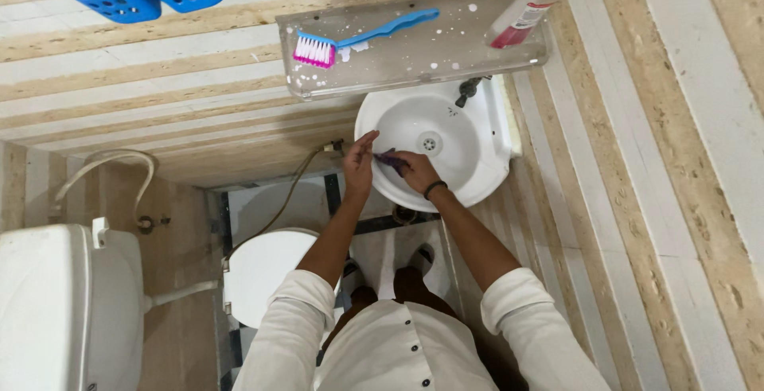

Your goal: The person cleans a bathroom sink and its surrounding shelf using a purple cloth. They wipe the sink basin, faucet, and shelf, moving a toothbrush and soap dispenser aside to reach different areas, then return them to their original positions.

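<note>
Both hands over the sink, working a small dark thing

Left hand [360, 160] open-fingered, right hand [415, 171] clamped on the small purple item [390, 159] over the white sink [477, 170] rim; a wet grip could drop it toward the drain [430, 143].

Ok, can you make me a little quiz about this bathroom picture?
1. True or false: the brush on the clear shelf has pink bristles.
2. Which hand has a dark band at its wrist: the left hand or the right hand?
3. What stands at the shelf's right end? A) pink-capped bottle B) cup C) soap bar

Key: 1 true; 2 the right hand; 3 A.
</note>
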